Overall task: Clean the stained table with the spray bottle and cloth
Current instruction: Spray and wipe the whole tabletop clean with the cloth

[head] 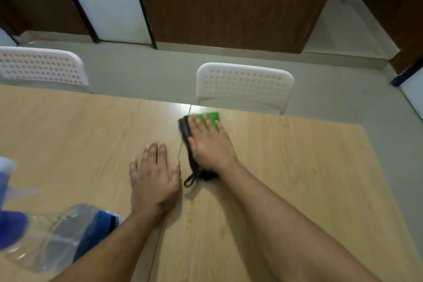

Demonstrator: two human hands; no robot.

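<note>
My right hand (209, 142) presses flat, fingers straight, on a green cloth with a black edge and loop (214, 118) near the far edge of the light wooden table (297, 167). My left hand (154, 176) rests flat on the table just left of it, fingers spread, holding nothing. Small orange stains (191, 210) dot the wood between my forearms. A clear spray bottle with blue parts (13, 204) stands at the left edge of the view, blurred and partly cut off.
A clear plastic packet with blue contents (75, 231) lies beside my left forearm. Two white perforated chairs (245, 86) (41, 66) stand at the table's far side. A seam (180, 151) runs down the tabletop between my hands. Brown wall panels stand behind.
</note>
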